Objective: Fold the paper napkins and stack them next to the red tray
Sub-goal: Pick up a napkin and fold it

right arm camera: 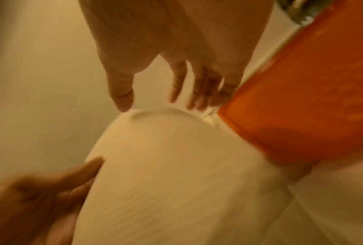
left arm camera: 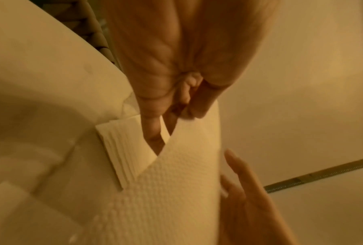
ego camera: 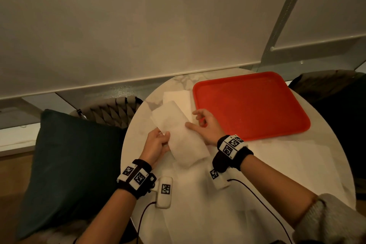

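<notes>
A white folded paper napkin hangs above the round marble table. My left hand pinches its left edge between thumb and fingers. My right hand hovers at the napkin's right edge with fingers spread and relaxed; only the thumb is near the paper. Behind them, a stack of folded napkins lies just left of the red tray. The left wrist view shows the stack below the held napkin. The right wrist view shows the napkin beside the tray.
Unfolded napkin sheets lie flat across the table's near half and to the right. A dark cushion sits on a woven chair at the left. Another dark chair stands right. A wall runs behind the table.
</notes>
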Tool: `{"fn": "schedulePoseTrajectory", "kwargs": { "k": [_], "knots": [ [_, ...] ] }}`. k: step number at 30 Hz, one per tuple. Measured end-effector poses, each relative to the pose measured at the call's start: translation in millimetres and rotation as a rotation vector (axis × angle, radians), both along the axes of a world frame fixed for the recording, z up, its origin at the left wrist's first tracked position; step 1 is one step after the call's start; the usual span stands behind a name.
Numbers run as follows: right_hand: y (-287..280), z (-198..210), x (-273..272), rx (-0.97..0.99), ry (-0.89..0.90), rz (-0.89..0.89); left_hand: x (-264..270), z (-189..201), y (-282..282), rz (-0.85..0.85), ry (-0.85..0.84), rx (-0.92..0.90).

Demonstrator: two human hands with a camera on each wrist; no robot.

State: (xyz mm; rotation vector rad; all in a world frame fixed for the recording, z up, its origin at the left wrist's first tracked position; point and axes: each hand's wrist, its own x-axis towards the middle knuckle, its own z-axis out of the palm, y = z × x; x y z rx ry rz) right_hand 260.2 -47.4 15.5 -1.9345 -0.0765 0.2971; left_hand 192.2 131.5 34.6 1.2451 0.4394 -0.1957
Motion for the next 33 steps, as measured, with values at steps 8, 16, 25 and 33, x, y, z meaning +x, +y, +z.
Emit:
{"fn": "schedulePoseTrajectory", "kwargs": {
  "k": [8,16,25,33],
  "knots": [
    [6.6,0.7,12.9,0.32,0.32,0.005,27.9,-3.0,13.8,-0.04,0.006,-0.013],
    [19.0,7.1,21.6,0.414,0.174,-0.134,41.7,-16.1,6.7,0.122,-0.043,0.515],
    [37.2,10.3,28.0,0.301,0.034,0.143,59.4,-1.3,-8.5,-0.059,-0.148,0.134],
    [17.9,-8.4,63.7,0.216,0.046,0.076,100.3,-13.4,19.7,-0.058,-0.061,0.088]
  ]
}}
